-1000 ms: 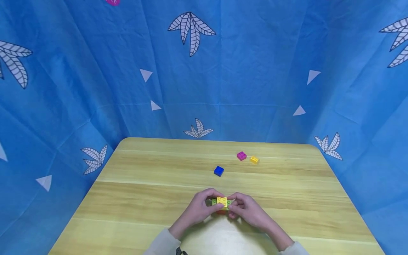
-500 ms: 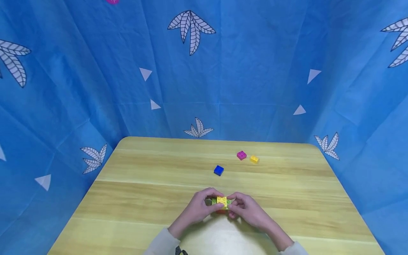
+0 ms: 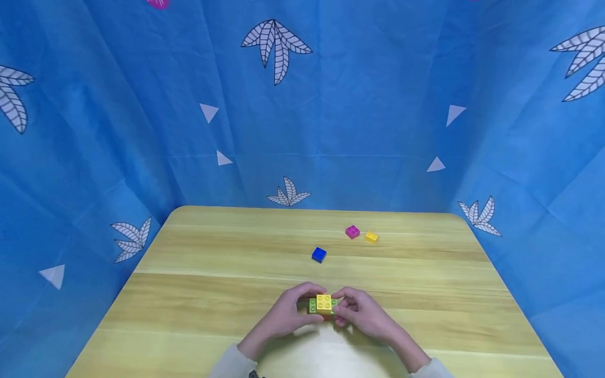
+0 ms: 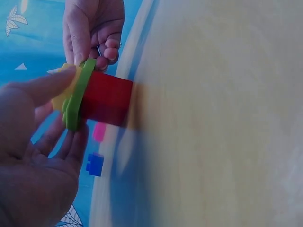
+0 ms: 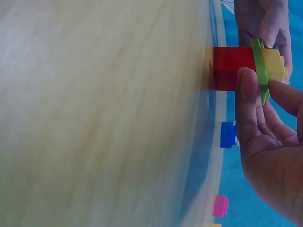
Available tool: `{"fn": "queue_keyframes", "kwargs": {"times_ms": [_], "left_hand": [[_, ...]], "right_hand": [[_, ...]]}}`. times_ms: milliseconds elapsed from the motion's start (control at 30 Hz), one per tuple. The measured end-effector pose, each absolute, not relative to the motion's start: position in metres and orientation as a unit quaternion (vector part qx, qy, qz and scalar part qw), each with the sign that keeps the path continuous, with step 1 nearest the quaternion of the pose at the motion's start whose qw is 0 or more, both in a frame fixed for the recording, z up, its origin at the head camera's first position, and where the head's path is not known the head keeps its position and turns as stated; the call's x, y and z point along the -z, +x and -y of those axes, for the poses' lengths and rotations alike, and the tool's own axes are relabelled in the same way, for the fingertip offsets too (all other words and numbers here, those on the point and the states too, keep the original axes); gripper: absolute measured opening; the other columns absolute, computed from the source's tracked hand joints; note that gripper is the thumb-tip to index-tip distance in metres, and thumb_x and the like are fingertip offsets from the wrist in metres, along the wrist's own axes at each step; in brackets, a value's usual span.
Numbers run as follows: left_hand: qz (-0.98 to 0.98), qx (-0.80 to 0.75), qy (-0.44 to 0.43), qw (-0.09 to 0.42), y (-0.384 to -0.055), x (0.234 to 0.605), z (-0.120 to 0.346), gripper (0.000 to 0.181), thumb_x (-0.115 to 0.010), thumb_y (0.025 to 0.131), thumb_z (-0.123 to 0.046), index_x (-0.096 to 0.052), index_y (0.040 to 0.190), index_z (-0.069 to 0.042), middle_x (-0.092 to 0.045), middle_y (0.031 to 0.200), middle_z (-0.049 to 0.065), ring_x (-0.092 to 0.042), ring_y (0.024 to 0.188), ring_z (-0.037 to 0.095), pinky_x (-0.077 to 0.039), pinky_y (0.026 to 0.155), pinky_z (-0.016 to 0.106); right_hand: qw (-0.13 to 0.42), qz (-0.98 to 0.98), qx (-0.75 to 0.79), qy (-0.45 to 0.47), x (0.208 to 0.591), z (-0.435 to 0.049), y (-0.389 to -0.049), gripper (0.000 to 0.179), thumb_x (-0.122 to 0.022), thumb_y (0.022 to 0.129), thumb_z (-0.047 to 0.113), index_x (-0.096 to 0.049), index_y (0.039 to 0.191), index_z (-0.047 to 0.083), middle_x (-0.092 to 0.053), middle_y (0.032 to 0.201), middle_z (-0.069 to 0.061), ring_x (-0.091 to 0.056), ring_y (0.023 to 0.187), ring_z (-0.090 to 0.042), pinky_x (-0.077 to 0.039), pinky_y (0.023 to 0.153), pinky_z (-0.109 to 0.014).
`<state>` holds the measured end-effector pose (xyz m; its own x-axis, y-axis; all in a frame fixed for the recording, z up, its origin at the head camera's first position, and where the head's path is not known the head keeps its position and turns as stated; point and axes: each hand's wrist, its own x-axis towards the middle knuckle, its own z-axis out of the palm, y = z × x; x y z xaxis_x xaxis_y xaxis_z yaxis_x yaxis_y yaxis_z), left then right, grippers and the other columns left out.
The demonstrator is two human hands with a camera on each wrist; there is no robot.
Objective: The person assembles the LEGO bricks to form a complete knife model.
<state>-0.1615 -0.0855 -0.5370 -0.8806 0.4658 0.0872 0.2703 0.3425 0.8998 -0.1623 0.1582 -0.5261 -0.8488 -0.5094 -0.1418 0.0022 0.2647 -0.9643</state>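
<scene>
A toy brick stack stands on the table in front of me, between my two hands. On top is a yellow brick (image 3: 323, 303). Below it lies a wider green plate (image 3: 312, 306), its studs showing on both sides. The red base (image 5: 233, 68) is at the bottom, mostly hidden from above. My left hand (image 3: 282, 314) holds the stack from the left, thumb at the near side and fingers behind. My right hand (image 3: 367, 315) pinches the right end of the green plate, with its forefinger at the yellow brick.
A blue brick (image 3: 319, 255) lies beyond the hands. Farther back are a magenta brick (image 3: 352, 232) and a small yellow brick (image 3: 372, 237). A blue patterned cloth (image 3: 302, 115) hangs behind the wooden table (image 3: 212, 252).
My left thumb has slid off the yellow brick's top toward the near side, showing more studs. The right hand keeps its grip. The whole head view has shifted slightly.
</scene>
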Motion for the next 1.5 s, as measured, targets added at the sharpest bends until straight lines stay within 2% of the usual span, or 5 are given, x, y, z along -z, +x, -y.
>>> {"fn": "queue_keyframes", "kwargs": {"times_ms": [100, 300, 833, 1100, 1500], "left_hand": [[-0.807, -0.545, 0.209, 0.097, -0.159, 0.538, 0.087, 0.051, -0.085, 0.084, -0.013, -0.065, 0.131, -0.013, -0.070, 0.128, -0.001, -0.067, 0.118, 0.020, -0.054, 0.107, 0.034], [-0.773, -0.605, 0.153, 0.119, -0.154, 0.544, 0.089, 0.040, -0.081, 0.086, -0.006, -0.067, 0.123, -0.013, -0.069, 0.125, 0.004, -0.068, 0.112, 0.021, -0.056, 0.102, 0.028], [-0.728, -0.660, 0.105, 0.149, -0.149, 0.556, 0.089, 0.041, -0.079, 0.089, -0.010, -0.065, 0.128, -0.009, -0.068, 0.129, 0.016, -0.067, 0.116, 0.030, -0.059, 0.096, 0.026], [-0.741, -0.645, 0.110, 0.152, -0.151, 0.556, 0.089, 0.036, -0.080, 0.089, -0.014, -0.068, 0.123, -0.017, -0.070, 0.127, 0.010, -0.068, 0.115, 0.028, -0.061, 0.090, 0.028], [-0.745, -0.641, 0.115, 0.146, -0.154, 0.554, 0.089, 0.034, -0.079, 0.090, -0.014, -0.069, 0.122, -0.018, -0.068, 0.129, 0.009, -0.067, 0.118, 0.029, -0.061, 0.092, 0.029]], "right_hand": [[0.219, -0.767, 0.582, -0.161, 0.526, -0.157, -0.161, 0.037, -0.065, 0.100, 0.011, -0.056, 0.132, -0.005, -0.071, 0.098, -0.013, -0.071, 0.083, -0.025, -0.063, 0.076, -0.032], [0.220, -0.764, 0.585, -0.159, 0.527, -0.156, -0.159, 0.037, -0.065, 0.100, 0.009, -0.056, 0.132, -0.006, -0.071, 0.098, -0.013, -0.071, 0.084, -0.025, -0.063, 0.076, -0.031], [0.217, -0.766, 0.584, -0.157, 0.528, -0.155, -0.157, 0.036, -0.065, 0.099, 0.008, -0.057, 0.132, -0.006, -0.071, 0.098, -0.014, -0.071, 0.084, -0.025, -0.064, 0.076, -0.032], [0.219, -0.768, 0.582, -0.156, 0.528, -0.157, -0.157, 0.037, -0.065, 0.099, 0.009, -0.057, 0.132, -0.006, -0.072, 0.098, -0.014, -0.071, 0.084, -0.025, -0.063, 0.076, -0.031], [0.219, -0.764, 0.584, -0.162, 0.523, -0.156, -0.160, 0.038, -0.066, 0.099, 0.010, -0.057, 0.132, -0.006, -0.071, 0.099, -0.016, -0.072, 0.085, -0.029, -0.064, 0.078, -0.032]]}}
